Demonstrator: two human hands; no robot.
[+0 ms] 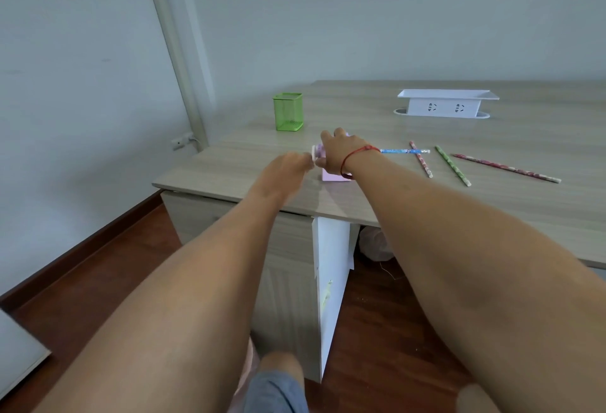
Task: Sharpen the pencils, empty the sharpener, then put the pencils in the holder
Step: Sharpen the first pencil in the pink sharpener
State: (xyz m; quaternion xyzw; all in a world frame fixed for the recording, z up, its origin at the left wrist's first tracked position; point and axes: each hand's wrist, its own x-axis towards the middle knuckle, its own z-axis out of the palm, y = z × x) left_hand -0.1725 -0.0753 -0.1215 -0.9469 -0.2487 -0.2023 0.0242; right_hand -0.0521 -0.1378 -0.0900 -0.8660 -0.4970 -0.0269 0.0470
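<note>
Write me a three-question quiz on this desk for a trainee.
1. True or false: several pencils stick out of the green holder.
2. Which pencil sits in the pink sharpener? A: green. B: blue. C: red.
3. Fill in: ___ pencils lie loose on the table.
Key: 1 false. 2 B, the blue pencil. 3 three.

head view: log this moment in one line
step: sharpening | left hand: grips crank | right hand: holds pink sharpener | blue pencil: inserted
</note>
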